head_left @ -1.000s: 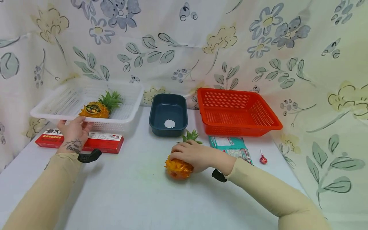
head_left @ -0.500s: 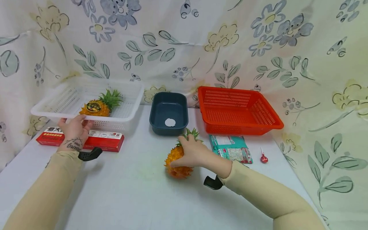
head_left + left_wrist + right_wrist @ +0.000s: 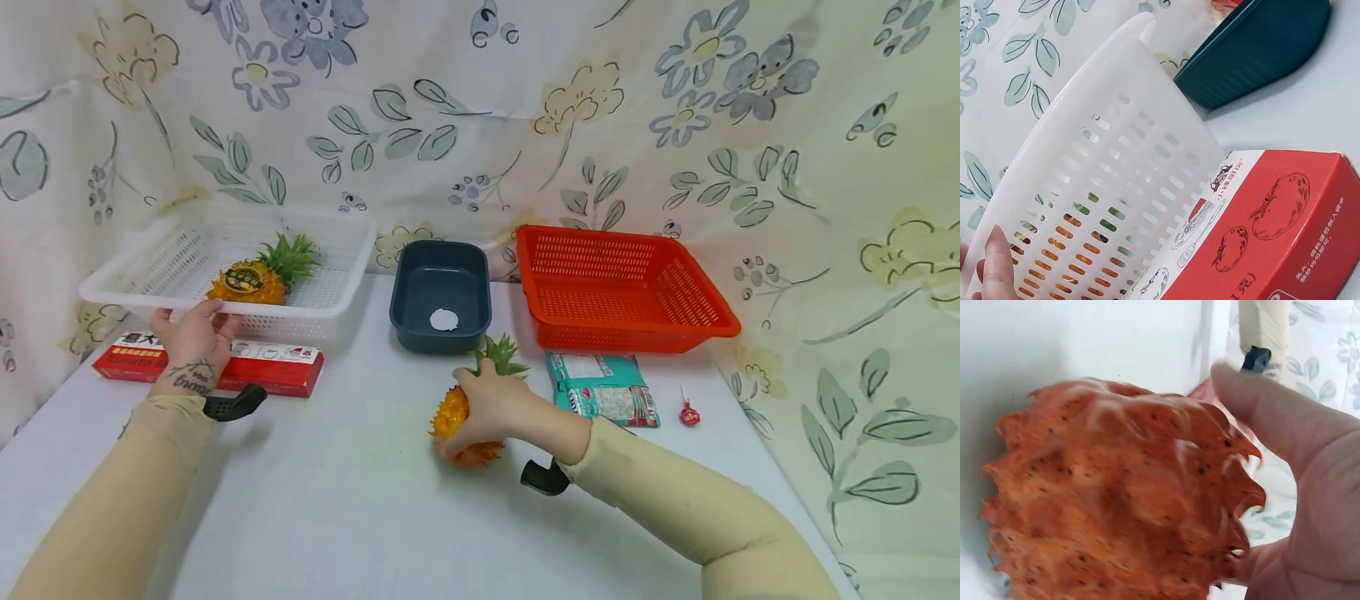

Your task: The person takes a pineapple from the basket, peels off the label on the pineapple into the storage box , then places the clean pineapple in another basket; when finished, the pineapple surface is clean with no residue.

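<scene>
My left hand [image 3: 195, 340] grips the front rim of a white perforated basket [image 3: 315, 312]. Inside the basket lies an orange pineapple [image 3: 251, 283] with a green crown and a round dark label. The left wrist view shows a fingertip [image 3: 999, 250] at the basket's edge and orange fruit through the slots. A second pineapple [image 3: 452, 410] lies on the white table, its crown pointing away from me. Around it my right hand [image 3: 498, 407] spreads thumb and fingers, holding its sides. Close up in the right wrist view are the pineapple's spiky skin [image 3: 1116, 500] and my thumb [image 3: 1254, 403].
A red-and-white box [image 3: 273, 371] lies beneath the white basket's front. A dark blue tub [image 3: 438, 340] stands at the back centre, beside a red basket [image 3: 615, 337]. To the right are a teal packet [image 3: 607, 392] and a red lollipop [image 3: 689, 414].
My right hand has lifted and turned over the table pineapple, then closed round it with the thumb nearer me. My left hand stays at the white basket's rim.
</scene>
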Motion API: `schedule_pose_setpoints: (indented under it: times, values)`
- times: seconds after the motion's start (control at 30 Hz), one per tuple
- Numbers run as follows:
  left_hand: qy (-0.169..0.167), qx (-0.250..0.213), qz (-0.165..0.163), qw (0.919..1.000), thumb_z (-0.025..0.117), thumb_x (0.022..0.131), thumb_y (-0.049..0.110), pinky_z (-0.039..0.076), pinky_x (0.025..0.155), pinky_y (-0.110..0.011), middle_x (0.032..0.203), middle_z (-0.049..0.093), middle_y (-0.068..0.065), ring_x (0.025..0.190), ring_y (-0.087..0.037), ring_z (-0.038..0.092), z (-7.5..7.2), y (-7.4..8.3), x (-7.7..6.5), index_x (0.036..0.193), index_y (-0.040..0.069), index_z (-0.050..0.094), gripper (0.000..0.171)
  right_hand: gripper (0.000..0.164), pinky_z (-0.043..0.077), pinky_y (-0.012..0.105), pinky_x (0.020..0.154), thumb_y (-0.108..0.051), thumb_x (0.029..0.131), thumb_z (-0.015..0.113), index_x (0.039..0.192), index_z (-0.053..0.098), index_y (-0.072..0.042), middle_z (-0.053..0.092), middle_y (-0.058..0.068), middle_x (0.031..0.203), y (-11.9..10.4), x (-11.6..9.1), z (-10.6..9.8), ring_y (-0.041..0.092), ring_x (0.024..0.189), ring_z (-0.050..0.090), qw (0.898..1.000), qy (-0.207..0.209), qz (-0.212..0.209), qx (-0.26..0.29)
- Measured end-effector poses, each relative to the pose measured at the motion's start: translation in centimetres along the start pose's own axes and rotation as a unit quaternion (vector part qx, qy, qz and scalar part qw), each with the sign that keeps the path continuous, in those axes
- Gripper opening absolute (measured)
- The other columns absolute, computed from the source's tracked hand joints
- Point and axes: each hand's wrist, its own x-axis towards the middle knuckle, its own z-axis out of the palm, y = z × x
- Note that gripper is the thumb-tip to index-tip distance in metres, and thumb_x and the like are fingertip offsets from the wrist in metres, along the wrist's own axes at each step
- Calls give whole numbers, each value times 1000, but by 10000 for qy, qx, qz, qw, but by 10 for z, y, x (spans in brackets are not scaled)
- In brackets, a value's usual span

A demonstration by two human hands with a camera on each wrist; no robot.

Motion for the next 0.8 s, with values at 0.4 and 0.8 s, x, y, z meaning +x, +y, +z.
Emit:
schedule_pose_setpoints:
  times: [0.4, 0.8]
  values:
    - [-136, 16, -16, 9999, 67, 82, 5, 52, 85, -31, 143, 18, 16, 120, -11, 34, -2, -1, 0, 130, 49, 8, 87, 90, 51, 37, 70, -41, 57, 83, 131, 42, -14, 43, 12, 118, 6, -5, 2, 23, 87, 51, 9999, -10, -107, -128]
    - [-193, -1, 132, 9997, 65, 83, 2, 51, 87, -29, 139, 18, 15, 117, -13, 38, -3, -2, 2, 132, 45, 6, 89, 91, 49, 28, 58, -32, 53, 85, 130, 38, -17, 40, 8, 117, 4, -40, -18, 23, 87, 48, 9992, -132, -332, -155]
